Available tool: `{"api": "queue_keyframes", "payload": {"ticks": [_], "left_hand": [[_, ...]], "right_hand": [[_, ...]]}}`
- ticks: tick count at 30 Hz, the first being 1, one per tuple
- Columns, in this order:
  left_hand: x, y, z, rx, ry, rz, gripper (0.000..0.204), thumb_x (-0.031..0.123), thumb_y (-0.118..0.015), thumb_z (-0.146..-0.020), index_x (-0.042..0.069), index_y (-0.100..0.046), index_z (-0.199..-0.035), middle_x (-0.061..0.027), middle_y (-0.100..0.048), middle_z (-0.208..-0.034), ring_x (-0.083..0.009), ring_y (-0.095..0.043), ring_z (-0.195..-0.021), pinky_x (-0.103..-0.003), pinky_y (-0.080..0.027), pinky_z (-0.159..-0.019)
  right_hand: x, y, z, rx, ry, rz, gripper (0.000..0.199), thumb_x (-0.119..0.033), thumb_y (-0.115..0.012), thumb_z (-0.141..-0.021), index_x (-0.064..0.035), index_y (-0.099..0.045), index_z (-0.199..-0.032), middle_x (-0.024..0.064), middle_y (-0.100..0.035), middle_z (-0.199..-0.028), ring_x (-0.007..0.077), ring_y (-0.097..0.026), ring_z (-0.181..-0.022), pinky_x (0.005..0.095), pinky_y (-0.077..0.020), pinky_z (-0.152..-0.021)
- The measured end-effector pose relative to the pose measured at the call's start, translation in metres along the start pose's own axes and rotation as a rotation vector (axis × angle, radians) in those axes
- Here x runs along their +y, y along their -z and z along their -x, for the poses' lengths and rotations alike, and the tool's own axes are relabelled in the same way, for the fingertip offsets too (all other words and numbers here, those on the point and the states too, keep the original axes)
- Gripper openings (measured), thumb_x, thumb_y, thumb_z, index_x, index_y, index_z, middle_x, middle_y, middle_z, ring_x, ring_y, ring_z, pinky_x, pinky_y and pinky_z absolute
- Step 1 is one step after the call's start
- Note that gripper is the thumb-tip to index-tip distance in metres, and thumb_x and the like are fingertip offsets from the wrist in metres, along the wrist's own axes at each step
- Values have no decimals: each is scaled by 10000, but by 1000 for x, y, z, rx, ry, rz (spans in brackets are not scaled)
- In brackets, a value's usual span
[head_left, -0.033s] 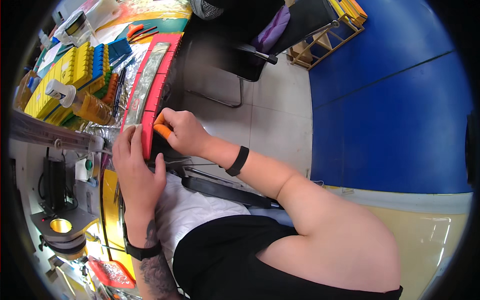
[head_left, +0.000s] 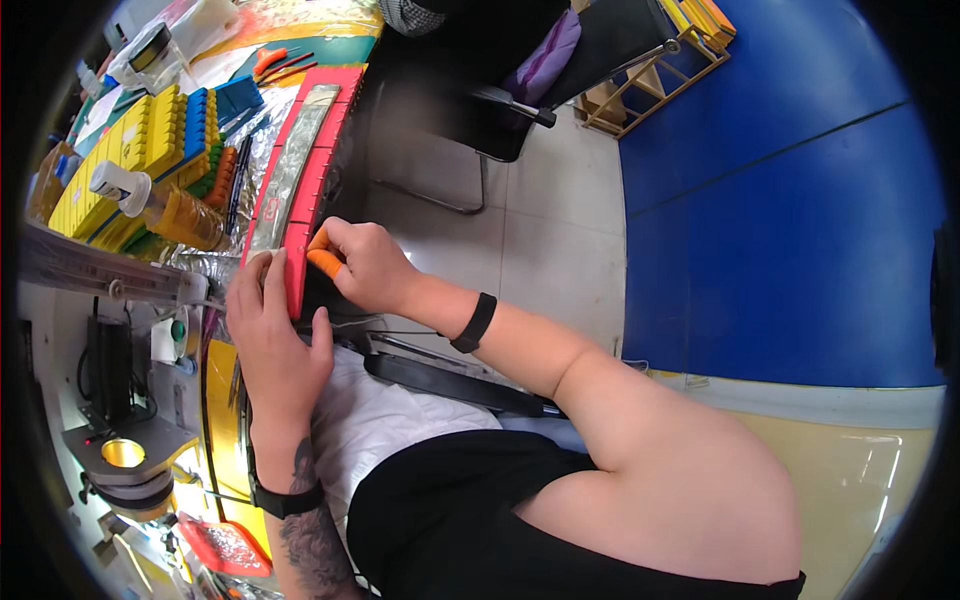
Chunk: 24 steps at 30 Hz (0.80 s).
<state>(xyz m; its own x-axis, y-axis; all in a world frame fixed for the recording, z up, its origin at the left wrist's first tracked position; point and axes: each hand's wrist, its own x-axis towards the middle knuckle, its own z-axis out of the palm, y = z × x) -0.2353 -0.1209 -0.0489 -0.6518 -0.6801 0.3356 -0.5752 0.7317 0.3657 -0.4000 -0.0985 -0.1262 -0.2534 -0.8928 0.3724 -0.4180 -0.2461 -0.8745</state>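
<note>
A long red block-like strip (head_left: 317, 155) lies along the table edge, with a grey-green band (head_left: 296, 160) running lengthwise over its top. My left hand (head_left: 275, 340) rests its outstretched fingertips on the near end of this strip, touching the band's end, thumb apart. Close to the strip's right side, my right hand (head_left: 368, 262) is closed in a pinch, with orange covers (head_left: 325, 262) on its thumb and forefinger. Whatever sits between those fingertips is hidden or too small to make out.
Left of the strip stand a bottle of amber liquid (head_left: 185, 215) and several yellow notched blocks (head_left: 110, 165). Orange-handled pliers (head_left: 268, 62) lie farther back. A microscope-like stand (head_left: 130, 450) and a red tray (head_left: 225, 548) are at lower left. A chair (head_left: 500, 130) stands beyond the table edge.
</note>
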Motion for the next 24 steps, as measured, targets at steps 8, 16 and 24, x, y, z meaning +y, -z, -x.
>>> {"api": "queue_keyframes", "payload": {"ticks": [8,16,24], "left_hand": [[-1,-11,-10,-29,-1,-65,740,114,-730,-681,90,-489,-1380,-188,-443,-1359,-396,-396,-1295,-508,-321,-1068],[2,-11,-7,-23,23,-123,735,143,-731,-676,112,-501,-1374,-195,-420,-1376,-402,-379,-1306,-513,-316,-1070],[-1,-14,6,-15,81,-149,601,138,-633,-742,59,-540,-1330,-209,-454,-1399,-373,-372,-1349,-497,-280,-1117]], "right_hand": [[4,1,-9,28,8,107,113,-29,-647,-833,19,-566,-895,239,-658,-816,406,-656,-745,422,-518,-625],[15,-8,-7,10,76,116,106,-45,-631,-837,-13,-572,-918,232,-642,-808,429,-638,-760,450,-511,-624],[8,-5,1,-3,18,195,85,-33,-661,-845,-3,-623,-915,193,-655,-796,331,-678,-703,368,-534,-621]]}}
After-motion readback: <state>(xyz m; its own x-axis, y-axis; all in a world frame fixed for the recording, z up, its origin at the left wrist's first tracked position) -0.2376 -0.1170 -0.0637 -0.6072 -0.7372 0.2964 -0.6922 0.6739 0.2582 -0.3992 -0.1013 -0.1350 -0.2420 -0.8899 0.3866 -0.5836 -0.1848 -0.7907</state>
